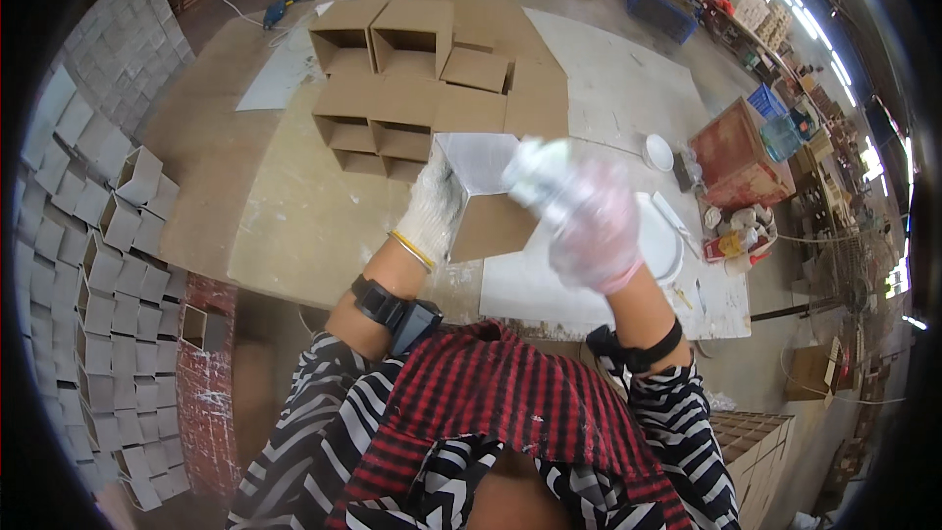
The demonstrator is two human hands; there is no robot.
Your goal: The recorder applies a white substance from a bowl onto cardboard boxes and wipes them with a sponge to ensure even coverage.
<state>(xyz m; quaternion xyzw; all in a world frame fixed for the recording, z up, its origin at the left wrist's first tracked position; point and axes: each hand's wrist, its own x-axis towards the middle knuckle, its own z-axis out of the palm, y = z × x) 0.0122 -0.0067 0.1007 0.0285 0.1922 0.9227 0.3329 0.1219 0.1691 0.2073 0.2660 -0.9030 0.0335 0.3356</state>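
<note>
In a white knitted glove, my left hand grips the left side of an open brown cardboard box. The box's upper panel looks wet and whitish. Just right of it is my right hand, in a thin clear plastic glove over pink and smeared by motion. Its fingers close round a whitish crumpled wad, close to the box's upper right edge. I cannot tell whether the wad touches the box. Behind the box, several open brown cardboard boxes sit grouped on the worktable.
A white bowl and a large round white dish lie to the right. Bottles stand by a red-stained cabinet beyond the table's right edge. Many pale boxes are stacked at left. A blue power tool lies at the far left.
</note>
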